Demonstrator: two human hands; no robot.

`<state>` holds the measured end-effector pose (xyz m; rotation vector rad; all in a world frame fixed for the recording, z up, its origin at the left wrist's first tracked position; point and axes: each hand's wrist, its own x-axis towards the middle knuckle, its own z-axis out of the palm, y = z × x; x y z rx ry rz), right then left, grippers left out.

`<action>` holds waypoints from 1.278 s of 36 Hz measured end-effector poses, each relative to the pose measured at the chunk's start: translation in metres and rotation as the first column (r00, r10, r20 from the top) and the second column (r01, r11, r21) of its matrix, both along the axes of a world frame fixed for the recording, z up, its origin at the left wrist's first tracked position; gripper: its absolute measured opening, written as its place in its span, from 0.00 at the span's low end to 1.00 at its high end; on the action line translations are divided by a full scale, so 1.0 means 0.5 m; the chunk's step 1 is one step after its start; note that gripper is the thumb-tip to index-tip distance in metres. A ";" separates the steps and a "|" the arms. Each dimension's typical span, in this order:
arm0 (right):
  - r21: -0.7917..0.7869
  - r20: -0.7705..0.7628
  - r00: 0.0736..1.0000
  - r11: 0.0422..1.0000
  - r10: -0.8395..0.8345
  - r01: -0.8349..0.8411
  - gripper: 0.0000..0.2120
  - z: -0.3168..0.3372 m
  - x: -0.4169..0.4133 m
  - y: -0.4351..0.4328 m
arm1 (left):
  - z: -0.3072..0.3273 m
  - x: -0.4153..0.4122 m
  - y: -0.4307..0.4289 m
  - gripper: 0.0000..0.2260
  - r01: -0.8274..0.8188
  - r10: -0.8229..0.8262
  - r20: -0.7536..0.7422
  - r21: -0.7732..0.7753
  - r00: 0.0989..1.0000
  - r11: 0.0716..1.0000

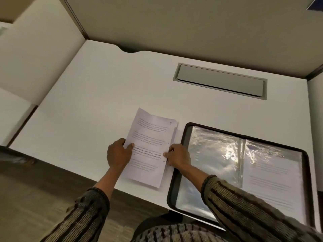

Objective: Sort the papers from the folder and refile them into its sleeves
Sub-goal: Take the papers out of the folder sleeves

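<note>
A stack of printed white papers lies on the white desk, its top sheet marked with a handwritten 7 at the upper right corner. My left hand grips the stack's left edge, thumb on top. My right hand pinches the right edge, thumb on the top sheet. To the right lies the open black folder with shiny clear plastic sleeves. Its right-hand sleeve holds a printed sheet. My right forearm crosses the folder's left page.
A grey cable-tray lid is set into the desk behind the folder. Beige partition walls enclose the desk at back and left. The desk's front edge runs just below the papers, with dark floor beneath.
</note>
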<state>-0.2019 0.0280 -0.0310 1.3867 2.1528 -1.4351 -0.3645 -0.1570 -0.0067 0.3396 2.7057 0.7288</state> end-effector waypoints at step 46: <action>0.411 -0.047 0.961 0.872 -0.271 0.266 0.05 0.052 0.449 0.115 | 0.019 0.332 0.277 0.28 0.739 -0.738 -0.049 0.008 0.673 0.674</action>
